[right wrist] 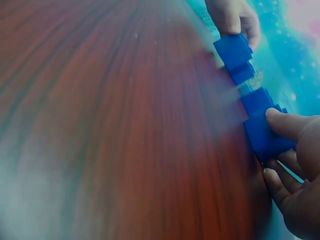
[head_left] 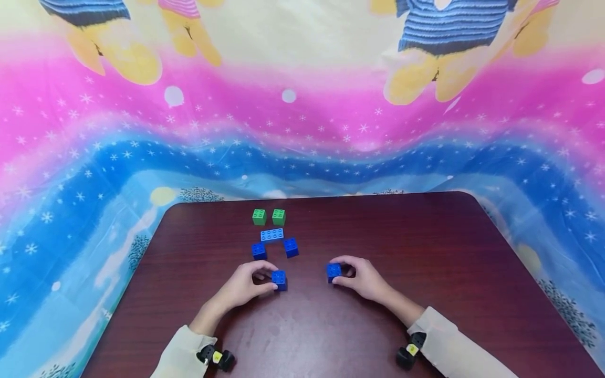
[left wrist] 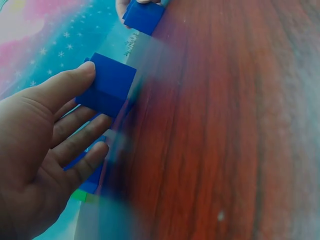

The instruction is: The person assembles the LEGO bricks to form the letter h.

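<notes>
In the head view my left hand (head_left: 244,284) pinches a dark blue toy brick (head_left: 279,280) between thumb and fingers. Across a short gap, my right hand (head_left: 364,278) pinches a second dark blue brick (head_left: 333,272) the same way. The left wrist view shows the thumb pressed to the side of the left brick (left wrist: 107,84), with the lower fingers spread. In the right wrist view the thumb lies against the right brick (right wrist: 267,137), and the left hand's brick appears beyond it.
Behind the hands sit two more dark blue bricks, one at left (head_left: 258,251) and one at right (head_left: 290,247). Past them lie a lighter blue long brick (head_left: 271,234) and two green bricks (head_left: 259,217). The brown table (head_left: 402,231) meets a patterned cloth (head_left: 302,126) at the back.
</notes>
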Tool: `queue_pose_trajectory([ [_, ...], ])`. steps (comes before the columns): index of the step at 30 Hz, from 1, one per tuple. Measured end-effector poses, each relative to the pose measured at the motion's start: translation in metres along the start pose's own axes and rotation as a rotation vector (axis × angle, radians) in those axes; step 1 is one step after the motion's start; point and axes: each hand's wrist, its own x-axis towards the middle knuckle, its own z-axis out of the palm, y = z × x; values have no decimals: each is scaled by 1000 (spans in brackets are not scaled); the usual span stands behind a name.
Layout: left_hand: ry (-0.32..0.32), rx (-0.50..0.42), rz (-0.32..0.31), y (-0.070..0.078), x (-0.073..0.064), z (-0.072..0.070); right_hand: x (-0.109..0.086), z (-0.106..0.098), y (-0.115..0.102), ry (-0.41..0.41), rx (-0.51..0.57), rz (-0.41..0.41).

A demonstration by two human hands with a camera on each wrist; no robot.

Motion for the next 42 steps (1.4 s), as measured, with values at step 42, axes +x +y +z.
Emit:
queue_pose_trajectory([
  [42,112,-264,73,73,48,28,-8,-12,25,69,34,53],
])
